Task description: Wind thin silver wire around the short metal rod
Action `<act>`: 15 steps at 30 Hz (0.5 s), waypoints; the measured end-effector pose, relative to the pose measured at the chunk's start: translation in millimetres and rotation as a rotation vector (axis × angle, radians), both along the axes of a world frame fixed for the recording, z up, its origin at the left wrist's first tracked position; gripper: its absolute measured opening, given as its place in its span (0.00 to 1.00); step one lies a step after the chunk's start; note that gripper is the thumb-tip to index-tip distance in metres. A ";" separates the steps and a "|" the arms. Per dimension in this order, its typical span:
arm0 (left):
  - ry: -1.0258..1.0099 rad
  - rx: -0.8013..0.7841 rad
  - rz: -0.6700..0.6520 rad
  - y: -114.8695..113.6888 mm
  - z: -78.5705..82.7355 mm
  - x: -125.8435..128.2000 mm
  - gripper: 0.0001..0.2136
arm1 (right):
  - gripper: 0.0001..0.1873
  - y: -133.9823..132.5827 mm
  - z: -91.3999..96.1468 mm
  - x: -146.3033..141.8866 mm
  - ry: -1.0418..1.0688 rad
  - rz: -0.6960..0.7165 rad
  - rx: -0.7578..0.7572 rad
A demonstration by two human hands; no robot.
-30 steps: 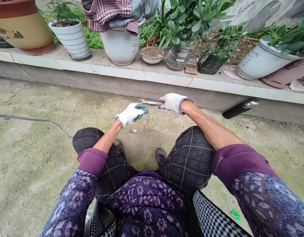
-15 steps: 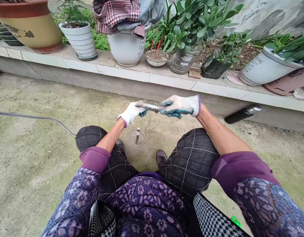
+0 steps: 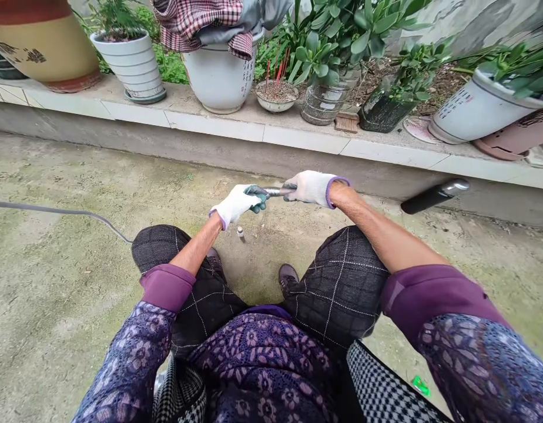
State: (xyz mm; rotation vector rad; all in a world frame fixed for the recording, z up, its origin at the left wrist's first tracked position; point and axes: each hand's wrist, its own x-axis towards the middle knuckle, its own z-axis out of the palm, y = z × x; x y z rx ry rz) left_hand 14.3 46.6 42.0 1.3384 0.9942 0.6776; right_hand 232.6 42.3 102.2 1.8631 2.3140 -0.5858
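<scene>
In front of my knees, both gloved hands hold a slim rod with a shiny silver middle (image 3: 274, 191) that looks like wound wire. My left hand (image 3: 240, 203) is closed round its left end, and my right hand (image 3: 313, 188) grips the right end with the fingers curled. The gloves are white with dark teal palms and purple cuffs. Below my left hand is a small upright piece with a pale top (image 3: 240, 232); I cannot tell what it is. The rod's two ends are hidden by my fingers.
A tiled ledge (image 3: 304, 140) runs across ahead, bearing several flowerpots, a bowl with red incense sticks (image 3: 277, 97) and a small brush (image 3: 347, 122). A black cylinder with a silver end (image 3: 434, 196) is at the right. A grey hose (image 3: 73, 209) lies on the concrete at the left.
My right hand has turned over and shifted slightly left, so its glove back now shows. Less of the silver section is visible between my hands. The small piece below appears shorter.
</scene>
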 end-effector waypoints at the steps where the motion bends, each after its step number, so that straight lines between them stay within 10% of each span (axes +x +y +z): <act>1: -0.032 -0.019 0.009 0.3 0.2 0.0 0.06 | 0.09 0.4 1.9 -0.5 -0.033 0.003 0.002; 8: -0.142 -0.030 -0.072 1.3 3.1 -3.3 0.06 | 0.14 8.5 7.6 3.6 0.157 -0.108 0.161; 15: -0.154 -0.002 0.091 12.7 0.4 -10.5 0.06 | 0.21 -10.3 32.6 4.5 0.738 -0.169 -0.201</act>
